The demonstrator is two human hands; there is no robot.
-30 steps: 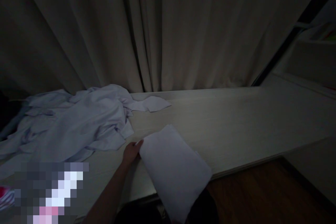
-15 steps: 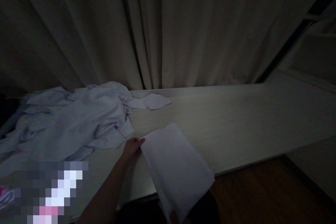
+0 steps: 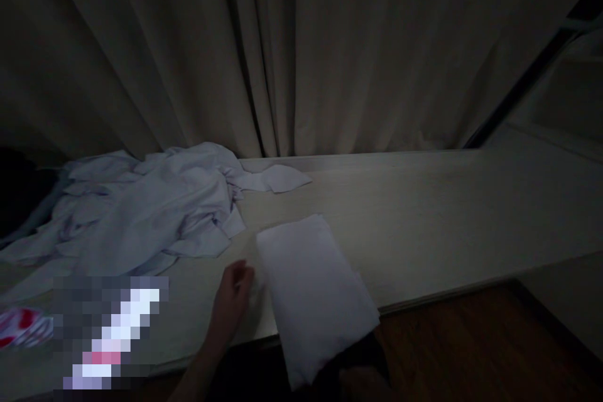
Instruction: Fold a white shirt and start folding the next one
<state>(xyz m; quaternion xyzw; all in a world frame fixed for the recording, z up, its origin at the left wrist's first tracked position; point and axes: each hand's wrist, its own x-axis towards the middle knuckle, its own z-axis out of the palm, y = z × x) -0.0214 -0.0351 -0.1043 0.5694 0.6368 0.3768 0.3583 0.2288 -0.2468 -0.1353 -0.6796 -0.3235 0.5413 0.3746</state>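
Lying at the lower middle of the frame, the folded white cloth [image 3: 315, 289] rests flat on the pale table [image 3: 424, 213], its near end hanging out past the table's front edge. The left hand [image 3: 233, 301] sits just to the left of the cloth, at the lower centre-left, fingers loosely curled and close beside the cloth's long edge; its grip holds nothing, and in the dim light it is hard to tell whether the fingertips touch the fabric. The right hand [image 3: 362, 380] shows only as a dark shape at the bottom edge of the frame, under the overhanging end of the cloth, and whether its grip is closed on the fabric cannot be told. At the left of the frame a heap of crumpled white laundry [image 3: 141, 213] spreads over the table, well apart from the folded cloth, with a small flat piece of cloth [image 3: 282, 177] trailing off its right side toward the back of the table. Heavy curtains [image 3: 301, 50] fill the upper half of the frame, and dark wooden floor [image 3: 471, 345] shows at the lower right.
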